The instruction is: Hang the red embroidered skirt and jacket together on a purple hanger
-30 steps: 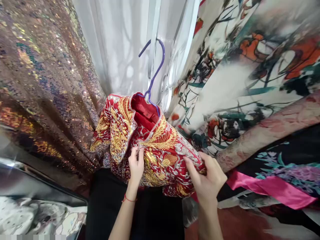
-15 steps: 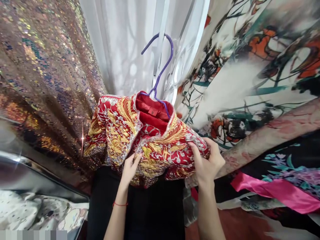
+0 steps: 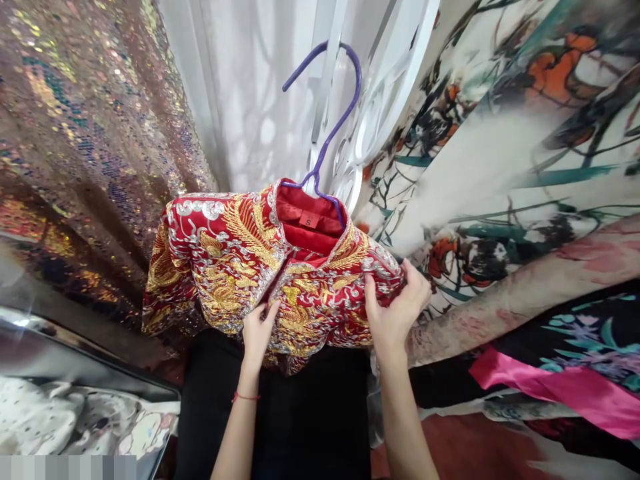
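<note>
Red embroidered jacket (image 3: 235, 260) spread wider than before, both hands pinching its front.

A red jacket (image 3: 235, 260), thick with gold and silver embroidery, hangs on a purple hanger (image 3: 327, 127) whose hook rises above the collar. The collar stands open, showing red lining and a small label marked S. The front hem lies gathered at the left hand (image 3: 257, 333); the shoulder edge is pinched in the right hand (image 3: 395, 313).
</note>
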